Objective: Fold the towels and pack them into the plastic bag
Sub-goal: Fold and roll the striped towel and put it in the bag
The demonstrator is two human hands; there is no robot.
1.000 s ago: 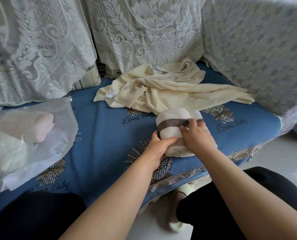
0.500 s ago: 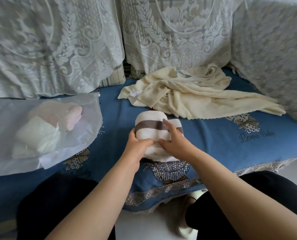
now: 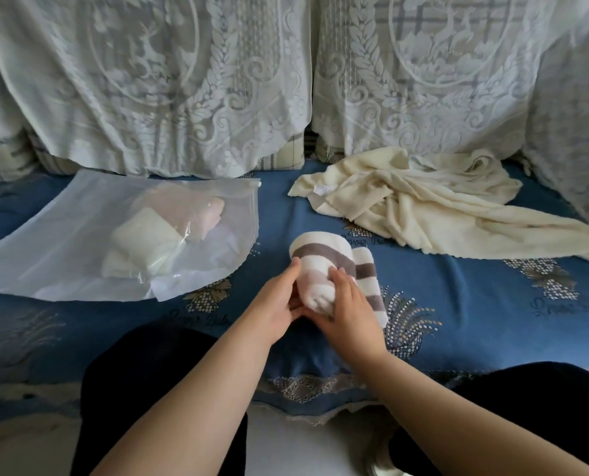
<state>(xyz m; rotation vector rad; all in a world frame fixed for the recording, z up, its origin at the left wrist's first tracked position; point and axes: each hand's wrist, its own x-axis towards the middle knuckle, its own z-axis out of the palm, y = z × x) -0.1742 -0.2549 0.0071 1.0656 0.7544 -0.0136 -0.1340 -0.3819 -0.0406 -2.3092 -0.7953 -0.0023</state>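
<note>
A folded white towel with brown stripes [image 3: 324, 259] is held just above the blue sofa seat, near its front middle. My left hand [image 3: 279, 300] grips its left side and my right hand [image 3: 349, 310] grips its right side, fingers curled round the near end. One striped layer hangs down to the right of my right hand. The clear plastic bag [image 3: 80, 242] lies flat to the left, its mouth facing right, with folded pale towels [image 3: 149, 242] inside. A loose cream towel [image 3: 423, 207] lies crumpled at the back right.
The blue patterned sofa cover [image 3: 475, 304] spreads under everything. White lace drapes [image 3: 190, 80] hang over the backrest and the right armrest. My dark-clothed knees [image 3: 142, 379] press against the seat's front edge, with pale floor between them.
The view has swung left, bringing the bag fully in. Both hands have lifted the striped towel off the seat and turned it end-on, shifting toward the bag.
</note>
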